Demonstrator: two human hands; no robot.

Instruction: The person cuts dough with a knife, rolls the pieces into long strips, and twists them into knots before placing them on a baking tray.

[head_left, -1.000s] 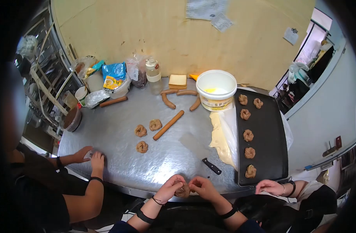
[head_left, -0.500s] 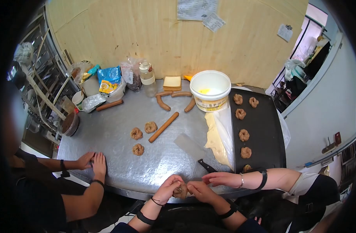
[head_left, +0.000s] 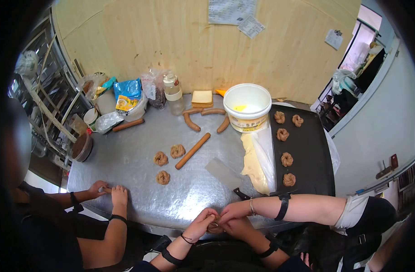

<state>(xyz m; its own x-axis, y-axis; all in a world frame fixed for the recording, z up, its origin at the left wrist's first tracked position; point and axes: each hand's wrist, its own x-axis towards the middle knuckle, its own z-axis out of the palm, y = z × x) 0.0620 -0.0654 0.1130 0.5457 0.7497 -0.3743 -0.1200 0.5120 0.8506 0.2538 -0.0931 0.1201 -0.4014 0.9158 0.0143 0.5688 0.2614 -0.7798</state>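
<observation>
A brown twisted dough ring (head_left: 214, 229) is held between my two hands over the table's near edge. My left hand (head_left: 202, 224) is closed round its left side, fingertips on top. On its right side is my right hand (head_left: 238, 227), also closed, its fingers partly hidden. A co-worker's hand (head_left: 235, 210) from the right lies over my right fingers and touches near the dough. Behind that wrist lies a knife with a black handle (head_left: 241, 194) and a wide blade. Several dough rings (head_left: 163, 177) rest on the metal table (head_left: 139, 149) farther off.
A brown rolling pin (head_left: 193, 151), curved dough strips (head_left: 191, 122) and a white bucket (head_left: 247, 108) stand farther back. At right, a black tray (head_left: 307, 154) carries several dough rings; pale dough (head_left: 254, 163) lies beside it. Another co-worker's hands (head_left: 119, 195) hold a brown piece at left.
The co-worker's hand from the right has moved left and down onto my right fingers. At left, the other co-worker's hands have parted slightly, showing a brown piece between them.
</observation>
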